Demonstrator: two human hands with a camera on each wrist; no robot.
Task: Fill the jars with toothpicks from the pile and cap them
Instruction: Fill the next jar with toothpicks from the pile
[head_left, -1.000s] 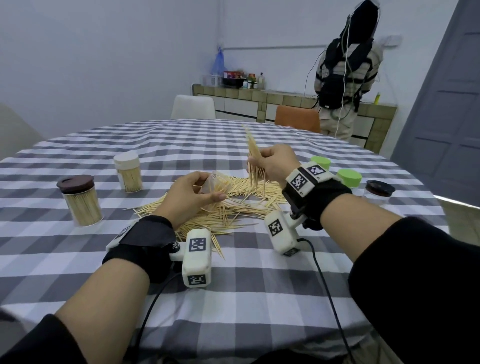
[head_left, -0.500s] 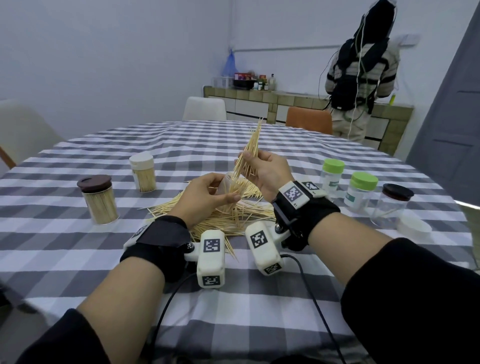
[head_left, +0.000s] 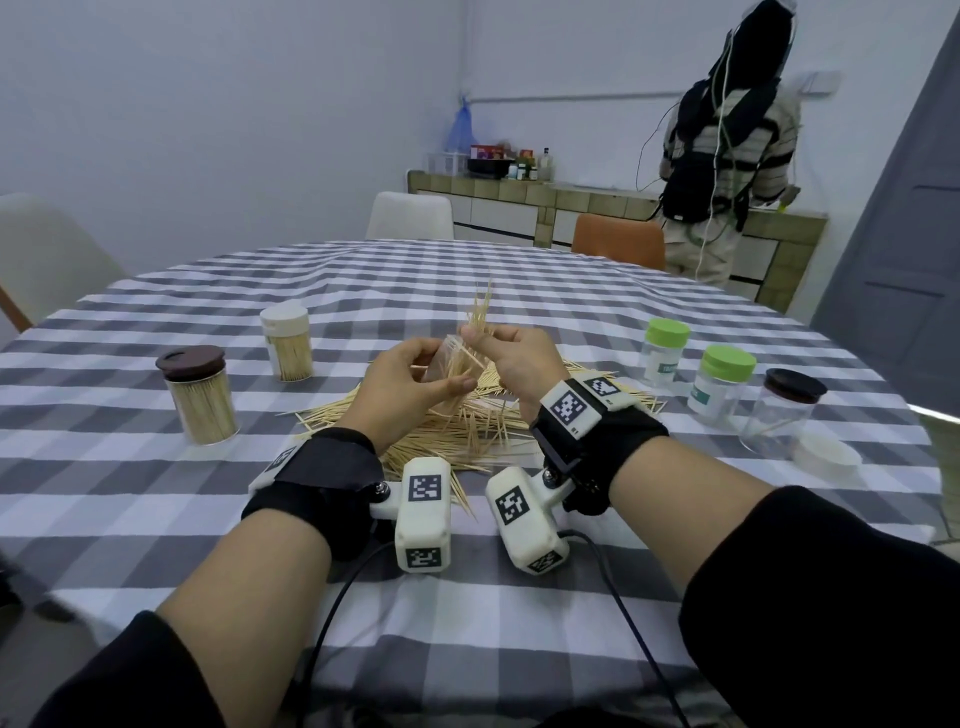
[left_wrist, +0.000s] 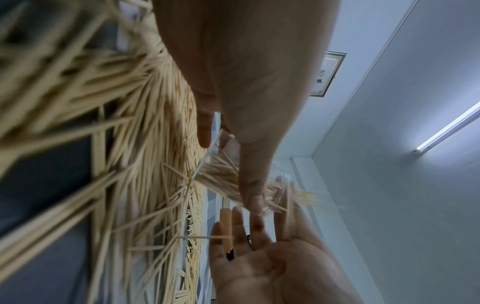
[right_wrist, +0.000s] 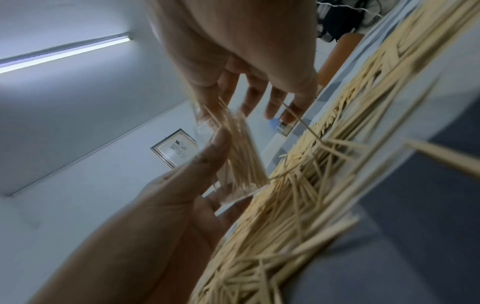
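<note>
My left hand (head_left: 436, 389) grips a small clear jar (head_left: 451, 364), tilted with its mouth towards my right hand (head_left: 485, 345). The right thumb and forefinger pinch a bundle of toothpicks (head_left: 480, 317); its lower ends sit inside the jar and its upper ends fan out above. In the left wrist view the jar (left_wrist: 215, 170) holds many toothpicks under my left thumb (left_wrist: 249, 185). The right wrist view shows the jar (right_wrist: 239, 164) just above the pile (right_wrist: 298, 195). The loose toothpick pile (head_left: 457, 431) lies on the checked tablecloth beneath both hands.
Two full capped jars stand left: brown-lidded (head_left: 200, 395) and white-lidded (head_left: 287, 343). To the right are two green-lidded jars (head_left: 666, 348) (head_left: 722, 379), a dark-lidded clear jar (head_left: 784, 410) and a loose white lid (head_left: 826, 457). A person (head_left: 727, 156) stands at the far counter.
My right hand has swung the toothpick bundle over to the jar and pushed its lower ends into the mouth. Both hands have risen slightly and closed together.
</note>
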